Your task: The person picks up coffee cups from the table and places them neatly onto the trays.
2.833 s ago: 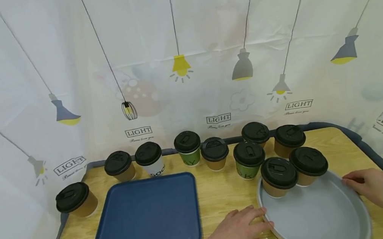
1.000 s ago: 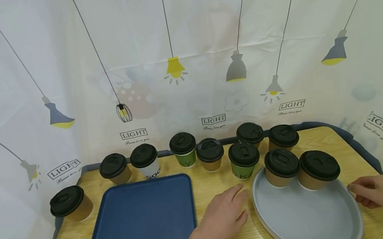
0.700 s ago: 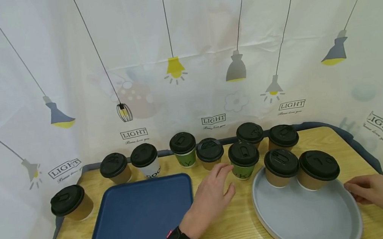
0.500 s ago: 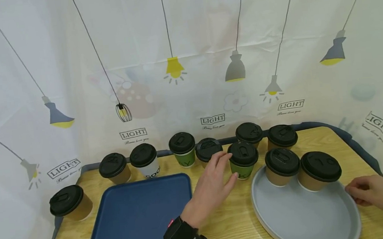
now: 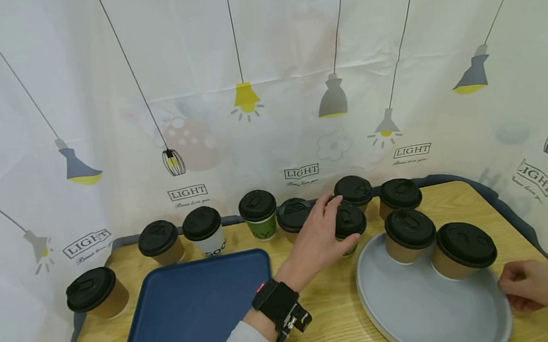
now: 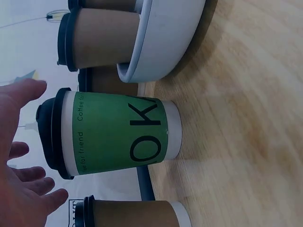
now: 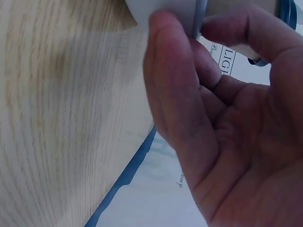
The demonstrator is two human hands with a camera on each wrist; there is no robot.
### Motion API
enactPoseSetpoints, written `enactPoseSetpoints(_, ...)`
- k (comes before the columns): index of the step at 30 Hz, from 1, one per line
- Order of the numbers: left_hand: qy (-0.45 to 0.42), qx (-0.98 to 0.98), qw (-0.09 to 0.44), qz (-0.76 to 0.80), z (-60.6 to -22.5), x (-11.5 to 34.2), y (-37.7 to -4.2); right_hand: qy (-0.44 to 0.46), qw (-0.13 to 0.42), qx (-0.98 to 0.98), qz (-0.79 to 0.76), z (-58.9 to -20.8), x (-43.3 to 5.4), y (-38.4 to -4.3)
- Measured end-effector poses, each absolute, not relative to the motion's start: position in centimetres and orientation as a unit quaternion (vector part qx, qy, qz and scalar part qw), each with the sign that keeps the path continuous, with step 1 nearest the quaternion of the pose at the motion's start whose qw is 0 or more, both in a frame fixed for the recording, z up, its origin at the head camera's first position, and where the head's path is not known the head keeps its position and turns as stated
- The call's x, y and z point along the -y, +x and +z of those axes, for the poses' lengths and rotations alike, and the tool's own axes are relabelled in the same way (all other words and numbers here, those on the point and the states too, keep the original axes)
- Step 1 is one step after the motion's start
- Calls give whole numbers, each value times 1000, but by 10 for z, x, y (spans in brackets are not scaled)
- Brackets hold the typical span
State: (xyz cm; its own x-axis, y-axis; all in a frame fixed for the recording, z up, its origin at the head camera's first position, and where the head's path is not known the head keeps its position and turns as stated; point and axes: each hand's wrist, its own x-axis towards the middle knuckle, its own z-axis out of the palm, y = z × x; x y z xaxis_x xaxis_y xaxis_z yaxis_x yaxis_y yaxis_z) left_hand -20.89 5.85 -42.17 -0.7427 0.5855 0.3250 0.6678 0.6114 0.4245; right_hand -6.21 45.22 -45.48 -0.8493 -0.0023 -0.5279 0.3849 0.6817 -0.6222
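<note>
A green paper coffee cup (image 6: 118, 132) with a black lid stands upright on the wooden table. Over its lid reaches my left hand (image 5: 314, 241), fingers spread; the left wrist view shows a gap between hand and cup. On the right, my right hand (image 5: 533, 281) pinches the rim of a round grey tray (image 5: 433, 309) between thumb and fingers (image 7: 173, 61). Two brown lidded cups stand at that tray's far side, a left one (image 5: 409, 235) and a right one (image 5: 463, 251). The left hand partly hides the green cup in the head view.
A blue rectangular tray (image 5: 199, 319) lies left of the left forearm. Several lidded cups line the table's back, among them a white cup (image 5: 206, 234) and another green cup (image 5: 259, 215). A brown cup (image 5: 100, 295) stands far left, near the patterned cloth (image 5: 271, 138).
My left hand has left the grey tray's edge and moved up and left to the green cup. The two brown cups have shifted right with respect to the tray. The right hand stays at the rim.
</note>
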Motion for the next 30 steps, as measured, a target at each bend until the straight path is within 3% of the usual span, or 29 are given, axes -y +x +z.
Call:
enactPoseSetpoints(5, -349, 900, 42, -256, -419, -64, -216, 108, 276, -872, -391, -453, -451, -59)
enactPoseSetpoints(12, -344, 916, 15, -204, -416, -67, -220, 102, 233, -889, -381, -453, -454, -61)
enactPoseSetpoints(19, -348, 923, 21, -165, -421, -72, -222, 90, 206, -895, -386, -456, -458, -65)
enactPoseSetpoints(30, -361, 917, 43, -163, -425, -79, -221, 62, 207, -889, -403, -453, -462, -59)
